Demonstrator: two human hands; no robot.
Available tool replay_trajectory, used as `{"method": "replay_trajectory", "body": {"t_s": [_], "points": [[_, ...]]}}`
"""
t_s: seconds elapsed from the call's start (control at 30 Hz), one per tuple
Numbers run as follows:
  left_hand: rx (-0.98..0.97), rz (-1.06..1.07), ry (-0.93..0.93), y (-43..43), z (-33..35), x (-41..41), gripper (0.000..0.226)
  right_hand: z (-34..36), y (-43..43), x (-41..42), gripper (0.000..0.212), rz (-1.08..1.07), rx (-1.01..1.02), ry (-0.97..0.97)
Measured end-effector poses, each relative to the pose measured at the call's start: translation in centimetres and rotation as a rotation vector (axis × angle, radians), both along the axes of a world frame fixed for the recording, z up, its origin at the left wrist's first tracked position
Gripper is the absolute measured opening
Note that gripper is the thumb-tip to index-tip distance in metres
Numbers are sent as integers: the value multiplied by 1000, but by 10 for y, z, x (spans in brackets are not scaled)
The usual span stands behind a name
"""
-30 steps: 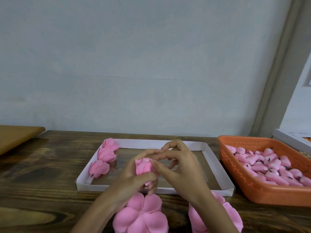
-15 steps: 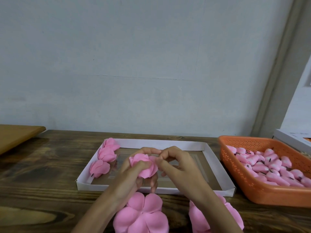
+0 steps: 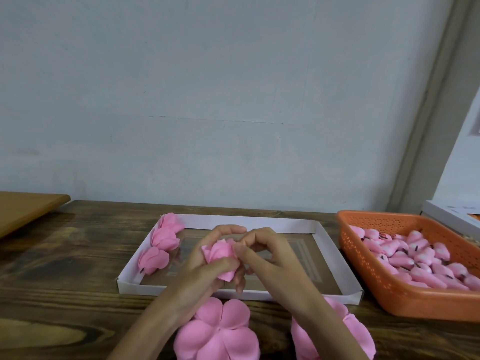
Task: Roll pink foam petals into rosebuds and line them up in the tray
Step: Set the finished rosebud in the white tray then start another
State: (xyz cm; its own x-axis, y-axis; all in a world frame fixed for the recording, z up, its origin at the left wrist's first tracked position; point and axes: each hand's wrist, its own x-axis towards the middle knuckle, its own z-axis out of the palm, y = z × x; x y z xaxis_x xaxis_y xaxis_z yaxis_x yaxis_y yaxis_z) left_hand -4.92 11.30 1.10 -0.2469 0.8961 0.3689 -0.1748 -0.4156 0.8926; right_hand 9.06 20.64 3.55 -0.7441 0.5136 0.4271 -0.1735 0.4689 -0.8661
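My left hand [image 3: 205, 271] grips a half-rolled pink foam rosebud [image 3: 220, 254] above the white cardboard tray [image 3: 335, 255]. My right hand [image 3: 267, 258] pinches the bud's right edge with thumb and forefinger. Three finished rosebuds [image 3: 162, 241] lie in a line along the tray's left wall. A flat pink petal blank [image 3: 218, 333] lies on the table in front of the tray, under my left wrist. A second flat petal blank [image 3: 358, 333] lies under my right forearm, partly hidden.
An orange plastic basket [image 3: 374, 289] with several small pink bud cores stands to the right of the tray. A wooden board [image 3: 23, 209] juts in at far left. White boxes [image 3: 452, 214] sit behind the basket. The dark wooden table [image 3: 65, 281] meets a pale wall.
The bud has turned in my left hand and its petals are wrapped wider around the core. My right fingers have shifted from over the bud to its right edge.
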Motion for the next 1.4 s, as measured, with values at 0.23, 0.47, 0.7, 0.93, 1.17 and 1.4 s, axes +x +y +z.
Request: {"method": "replay_trajectory", "body": {"t_s": [0.23, 0.47, 0.7, 0.93, 1.17, 1.4], "points": [[13, 181, 143, 6, -8, -1, 56, -2, -6, -1, 9, 5, 1, 33], [54, 430, 249, 9, -10, -4, 60, -1, -7, -3, 13, -59, 101, 69], [63, 494, 384, 10, -15, -9, 70, 0, -6, -2, 26, -71, 343, 115], [25, 266, -8, 13, -4, 0, 73, -7, -8, -6, 28, -150, 592, 44], [71, 444, 232, 14, -9, -1, 59, -7, -10, -9, 16, -210, 611, 124], [63, 520, 331, 13, -7, -3, 49, -8, -5, -8, 19, -183, 491, 196]]}}
